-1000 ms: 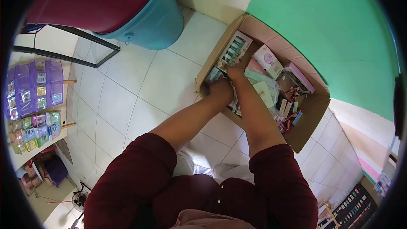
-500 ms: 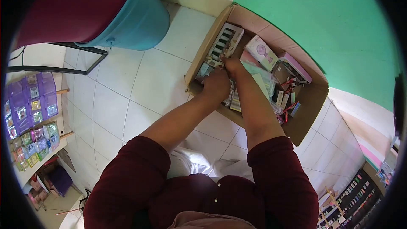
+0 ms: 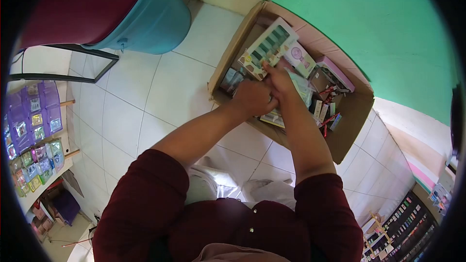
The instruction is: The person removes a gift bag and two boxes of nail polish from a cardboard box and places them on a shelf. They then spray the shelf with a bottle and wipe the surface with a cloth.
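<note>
My right hand (image 3: 280, 81) grips the lower end of a flat windowed box (image 3: 272, 43) with a brown-spotted edge and several dark slots behind its window. The box is tilted inside an open cardboard carton (image 3: 347, 140). Just left of and below it, my left hand (image 3: 253, 98) is closed, close against the right hand; what its fingers hold is hidden. Beneath the hands lie clear plastic packets (image 3: 302, 87). A white and pink box with a fan picture (image 3: 299, 59) stands beside the windowed box, and a pink box (image 3: 336, 73) is further right.
Small boxes and red-striped wrappers (image 3: 329, 125) fill the carton's right side. A green wall (image 3: 369, 29) rises behind it. To the left are a blue bin (image 3: 160, 19), a black frame (image 3: 104, 70) and a purple pocket organiser (image 3: 34, 116). White tiles (image 3: 165, 97) cover the floor.
The windowed box has been lifted and shifted right, partly over the neighbouring contents, in my right hand. My left hand has moved slightly right and down.
</note>
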Motion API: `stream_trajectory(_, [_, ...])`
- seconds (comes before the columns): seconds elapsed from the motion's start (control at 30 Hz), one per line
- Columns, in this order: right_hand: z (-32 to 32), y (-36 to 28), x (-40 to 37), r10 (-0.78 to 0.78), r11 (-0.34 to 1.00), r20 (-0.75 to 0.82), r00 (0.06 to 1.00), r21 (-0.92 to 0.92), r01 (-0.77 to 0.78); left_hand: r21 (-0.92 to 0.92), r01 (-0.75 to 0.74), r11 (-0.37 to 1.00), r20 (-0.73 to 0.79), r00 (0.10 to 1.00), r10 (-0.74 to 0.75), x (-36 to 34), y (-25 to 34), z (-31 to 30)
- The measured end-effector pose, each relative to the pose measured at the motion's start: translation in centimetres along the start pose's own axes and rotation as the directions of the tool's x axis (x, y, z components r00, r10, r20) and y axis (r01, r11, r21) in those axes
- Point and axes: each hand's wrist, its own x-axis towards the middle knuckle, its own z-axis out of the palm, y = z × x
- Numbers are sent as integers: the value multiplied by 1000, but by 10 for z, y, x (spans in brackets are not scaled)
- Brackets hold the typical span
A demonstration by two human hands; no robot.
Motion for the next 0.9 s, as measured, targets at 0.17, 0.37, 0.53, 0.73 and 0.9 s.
stream_trajectory(0.17, [-15,-12,-56,-152,979,63,986,146,142,-497,-21,868,-240,964,-114,-15,-12,11])
stream_trajectory(0.37, [28,-6,-125,-138,978,71,988,165,125,-990,18,142,-22,960,-278,-32,19,-23])
stream_trajectory(0.53, [16,-11,-148,-145,977,49,988,-150,151,-995,100,-6,100,983,-154,-54,32,-69])
stream_trajectory(0.73, [-20,-79,-196,-384,923,199,902,110,369,-1000,-1,1,-1,999,-34,-90,32,-116])
stream_trajectory(0.9, [31,-134,-258,-515,808,315,797,-131,575,-989,-79,127,-77,997,26,-118,89,-161])
